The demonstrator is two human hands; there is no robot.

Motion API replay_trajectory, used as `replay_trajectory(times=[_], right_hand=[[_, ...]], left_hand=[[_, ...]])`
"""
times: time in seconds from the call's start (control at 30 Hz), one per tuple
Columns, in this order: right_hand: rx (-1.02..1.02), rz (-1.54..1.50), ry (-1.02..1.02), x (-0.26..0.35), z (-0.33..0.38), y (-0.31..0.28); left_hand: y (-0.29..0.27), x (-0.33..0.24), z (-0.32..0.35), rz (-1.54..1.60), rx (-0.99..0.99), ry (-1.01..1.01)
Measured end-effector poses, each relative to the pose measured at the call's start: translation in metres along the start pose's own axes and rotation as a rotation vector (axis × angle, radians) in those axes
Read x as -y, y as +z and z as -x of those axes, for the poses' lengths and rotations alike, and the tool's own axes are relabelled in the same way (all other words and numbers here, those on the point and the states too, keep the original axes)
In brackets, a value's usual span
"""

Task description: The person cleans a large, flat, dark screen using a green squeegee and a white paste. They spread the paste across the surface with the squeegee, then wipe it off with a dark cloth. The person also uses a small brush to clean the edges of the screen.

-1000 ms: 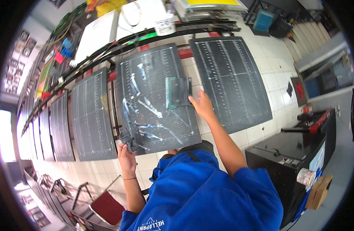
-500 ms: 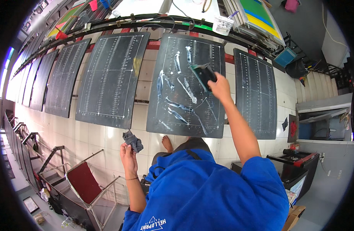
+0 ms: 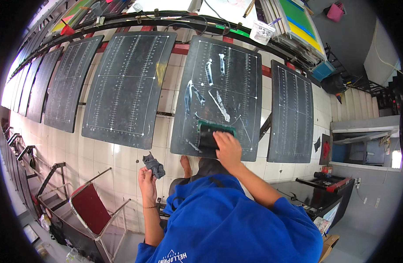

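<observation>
Over a white-tiled floor (image 3: 122, 155), inside a workshop. Pinching a crumpled dark grey cloth (image 3: 154, 167) between thumb and fingers of the left hand (image 3: 147, 185), clear of any board. Gripping a black, green-edged squeegee (image 3: 209, 138) in the right hand (image 3: 230, 151), at the near end of a black gridded printing board (image 3: 234, 96). Streaked farther up with white smears (image 3: 220, 105). Beyond, past the far edge, near a white tub (image 3: 260, 33) and stacked screen frames (image 3: 293, 26).

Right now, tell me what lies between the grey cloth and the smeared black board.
In the head view, only white floor tiles show between cloth and board.
</observation>
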State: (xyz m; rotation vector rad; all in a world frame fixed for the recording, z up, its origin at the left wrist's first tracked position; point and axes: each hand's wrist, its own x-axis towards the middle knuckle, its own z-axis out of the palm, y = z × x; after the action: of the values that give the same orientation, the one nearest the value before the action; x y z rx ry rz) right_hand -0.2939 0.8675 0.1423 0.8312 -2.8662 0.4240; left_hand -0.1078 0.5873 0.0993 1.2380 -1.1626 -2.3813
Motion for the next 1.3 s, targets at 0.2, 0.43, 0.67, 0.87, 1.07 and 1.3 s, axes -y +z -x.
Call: replay_trajectory(times=[0.2, 0.43, 0.67, 0.87, 1.07, 1.3], right_hand=[[-0.11, 0.052, -0.006, -0.084, -0.158, 0.031], [-0.063, 0.027, 0.068, -0.133, -0.26, 0.024], [0.047, -0.017, 0.027, -0.1, -0.189, 0.0], [-0.118, 0.137, 0.33, -0.16, -0.309, 0.011], [-0.101, 0.098, 0.224, -0.111, -0.302, 0.041], [0.064, -0.067, -0.081, -0.049, -0.14, 0.016]], left_hand=[[-0.003, -0.001, 0.014, -0.082, -0.063, 0.002], [-0.015, 0.015, 0.021, -0.137, -0.133, -0.046], [-0.047, 0.071, 0.017, -0.132, -0.32, -0.077], [-0.077, 0.095, 0.024, -0.194, -0.354, -0.121], [-0.073, 0.097, 0.009, -0.212, -0.31, -0.145], [-0.088, 0.126, -0.035, -0.279, -0.201, -0.15]])
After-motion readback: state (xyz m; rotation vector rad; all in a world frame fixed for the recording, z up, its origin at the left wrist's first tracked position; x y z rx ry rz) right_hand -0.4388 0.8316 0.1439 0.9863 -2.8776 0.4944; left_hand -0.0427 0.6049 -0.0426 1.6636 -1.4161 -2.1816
